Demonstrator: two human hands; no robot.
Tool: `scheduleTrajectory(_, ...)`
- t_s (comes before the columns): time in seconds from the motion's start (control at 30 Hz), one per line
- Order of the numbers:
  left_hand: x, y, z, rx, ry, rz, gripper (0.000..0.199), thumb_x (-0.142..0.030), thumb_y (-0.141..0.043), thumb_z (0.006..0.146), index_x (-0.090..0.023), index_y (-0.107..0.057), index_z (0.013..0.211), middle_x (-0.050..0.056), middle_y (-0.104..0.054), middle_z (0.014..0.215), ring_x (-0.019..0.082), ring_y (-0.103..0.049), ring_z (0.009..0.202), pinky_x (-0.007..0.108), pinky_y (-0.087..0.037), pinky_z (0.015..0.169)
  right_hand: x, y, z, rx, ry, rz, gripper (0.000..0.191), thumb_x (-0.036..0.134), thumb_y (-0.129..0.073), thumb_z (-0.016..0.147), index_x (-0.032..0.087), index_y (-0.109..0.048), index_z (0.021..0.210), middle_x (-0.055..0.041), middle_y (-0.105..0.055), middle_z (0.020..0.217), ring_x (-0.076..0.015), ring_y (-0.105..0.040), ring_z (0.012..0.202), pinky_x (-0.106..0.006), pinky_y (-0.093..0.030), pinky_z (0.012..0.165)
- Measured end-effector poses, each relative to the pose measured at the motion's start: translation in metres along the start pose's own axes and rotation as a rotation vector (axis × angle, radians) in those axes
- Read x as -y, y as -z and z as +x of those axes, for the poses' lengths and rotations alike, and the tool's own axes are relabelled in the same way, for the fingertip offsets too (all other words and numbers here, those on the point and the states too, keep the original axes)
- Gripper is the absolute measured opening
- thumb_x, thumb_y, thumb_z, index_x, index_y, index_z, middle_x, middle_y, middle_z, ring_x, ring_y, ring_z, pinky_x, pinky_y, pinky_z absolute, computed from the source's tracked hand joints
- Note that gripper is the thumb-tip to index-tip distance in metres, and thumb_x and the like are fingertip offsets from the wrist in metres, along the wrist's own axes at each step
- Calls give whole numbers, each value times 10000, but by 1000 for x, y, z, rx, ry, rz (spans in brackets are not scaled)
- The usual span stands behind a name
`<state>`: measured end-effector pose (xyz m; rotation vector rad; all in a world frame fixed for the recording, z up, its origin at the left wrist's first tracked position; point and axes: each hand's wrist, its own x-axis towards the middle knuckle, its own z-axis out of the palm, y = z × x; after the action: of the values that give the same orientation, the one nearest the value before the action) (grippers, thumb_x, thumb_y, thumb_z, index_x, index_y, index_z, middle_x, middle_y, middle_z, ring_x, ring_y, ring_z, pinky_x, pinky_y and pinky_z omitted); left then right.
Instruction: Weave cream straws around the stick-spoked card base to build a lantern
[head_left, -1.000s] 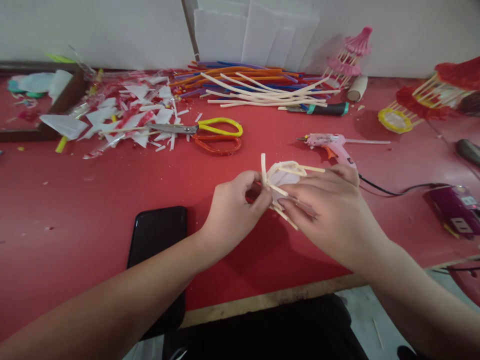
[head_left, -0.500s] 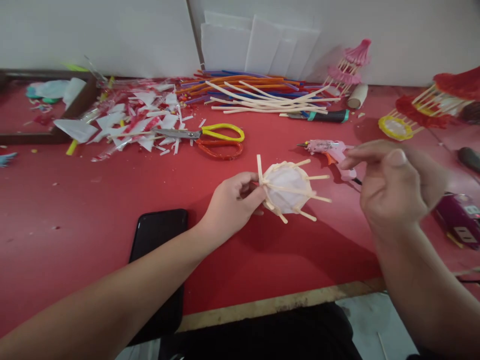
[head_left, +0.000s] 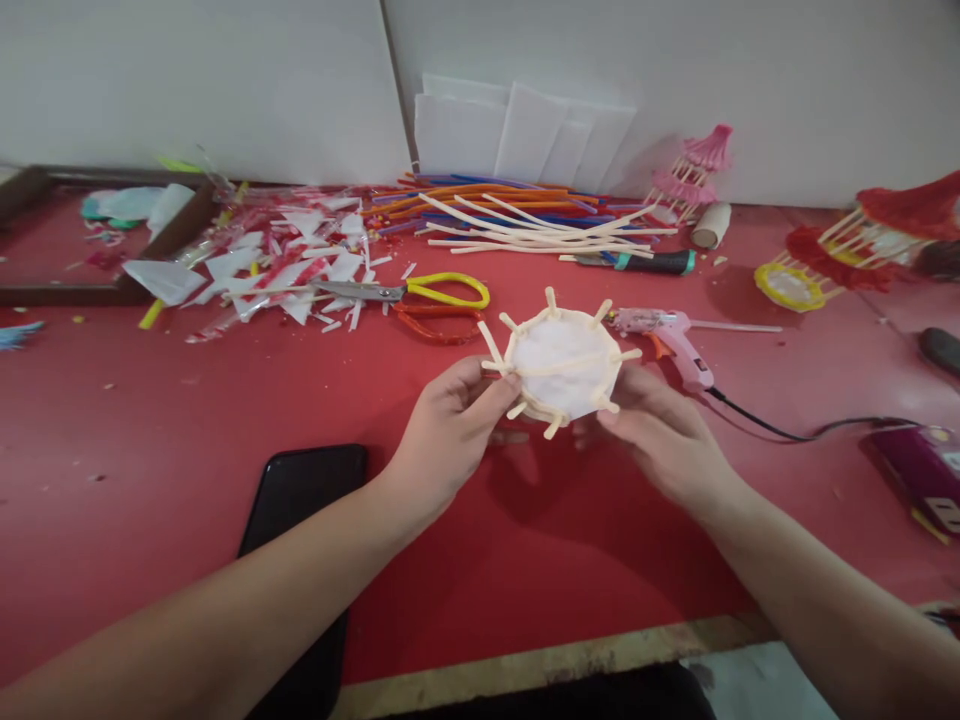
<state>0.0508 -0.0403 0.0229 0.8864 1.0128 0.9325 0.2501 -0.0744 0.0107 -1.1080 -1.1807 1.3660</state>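
Observation:
A round white disc (head_left: 551, 350) with a cream pipe-cleaner rim and several short cream spokes sticking outward is held above the red table. My left hand (head_left: 457, 425) pinches its left edge, thumb on top and fingers underneath. At its lower right edge is my right hand (head_left: 667, 430), the thumb against a spoke and the other fingers partly hidden behind the disc. Just beyond my right hand lies a pink hot glue gun (head_left: 675, 340) with a glue stick out of its back and a black cord.
Yellow-and-red-handled scissors (head_left: 442, 290) lie behind the disc, beside white and red scraps (head_left: 262, 265). Pipe cleaners (head_left: 510, 220) are piled at the back, near a utility knife (head_left: 652, 262). Pagoda-like models (head_left: 840, 250) stand right. A black phone (head_left: 307, 500) lies by my left forearm.
My right hand has come down and left from beside the glue gun to the disc's right edge. The disc has turned and tilted toward me, with my left hand still on it.

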Motion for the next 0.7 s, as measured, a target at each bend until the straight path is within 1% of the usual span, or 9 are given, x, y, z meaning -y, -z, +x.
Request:
scheduleTrajectory(0.1, -1, -1, -2, 15, -24, 39, 212, -354, -740, 808, -166, -667, 874, 30, -725, 814, 160, -700, 750, 224, -596, 584, -2, -8, -1, 49, -64, -2, 192, 381, -701, 845, 205, -690, 922, -37, -705, 817, -146, -652, 650, -306, -581, 617)
scheduleTrajectory(0.23, -1, -3, -2, -1, -3, -11, 174, -296, -747, 802, -162, -643, 840, 7, -728, 735, 117, -688, 649, 208, -593, 600, -1, -12, -3, -76, -101, -70, 303, 473, -679, 853, 185, -657, 763, -16, -667, 640, -131, -603, 508, -280, -535, 501)
scheduleTrajectory(0.3, -1, -3, -1, -38, 38, -54, 163, -269, -741, 805, -160, -621, 798, 0, -728, 701, 104, -691, 618, 186, -580, 588, 1, -11, -6, -152, 4, -287, 350, 458, -665, 867, 187, -613, 653, -4, -626, 561, -115, -573, 482, -245, -489, 467)
scheduleTrajectory(0.33, -1, -3, -1, -52, 57, -68, 163, -258, -735, 808, -159, -609, 778, -1, -726, 691, 102, -692, 605, 182, -576, 582, 3, -11, -8, -192, 106, -422, 349, 431, -671, 867, 191, -596, 625, 3, -613, 543, -106, -561, 480, -231, -471, 463)
scheduleTrajectory(0.4, -1, -4, 0, -67, 87, -82, 166, -237, -722, 813, -158, -589, 752, 2, -728, 690, 104, -697, 593, 189, -576, 585, 4, -11, -11, -241, 343, -667, 233, 356, -706, 844, 200, -628, 691, 22, -618, 549, -93, -554, 479, -221, -467, 482)
scheduleTrajectory(0.43, -1, -4, 0, -62, 100, -83, 164, -228, -715, 816, -158, -583, 750, 6, -732, 695, 109, -702, 595, 196, -577, 591, 3, -11, -12, -240, 439, -754, 134, 320, -723, 829, 208, -662, 787, 34, -633, 565, -89, -555, 477, -218, -474, 494)
scheduleTrajectory(0.47, -2, -5, 0, -54, 113, -82, 161, -224, -711, 819, -159, -579, 753, 10, -735, 699, 116, -709, 604, 203, -579, 596, 2, -11, -12, -223, 503, -812, 117, 293, -730, 822, 219, -681, 898, 45, -649, 585, -85, -559, 473, -215, -484, 506)
scheduleTrajectory(0.57, -1, -6, -2, -17, 140, -74, 163, -241, -707, 829, -163, -577, 769, 14, -737, 693, 134, -724, 643, 218, -582, 615, -3, -12, -10, -133, 487, -858, 218, 270, -698, 855, 245, -672, 1070, 62, -673, 609, -77, -586, 465, -196, -489, 501)
scheduleTrajectory(0.7, 1, -6, -2, 32, 146, -117, 169, -249, -727, 824, -165, -589, 779, 4, -743, 702, 117, -719, 644, 205, -580, 630, -2, -14, -8, -56, 361, -727, 137, 274, -652, 896, 225, -660, 1024, 72, -652, 548, -85, -612, 437, -180, -472, 454)
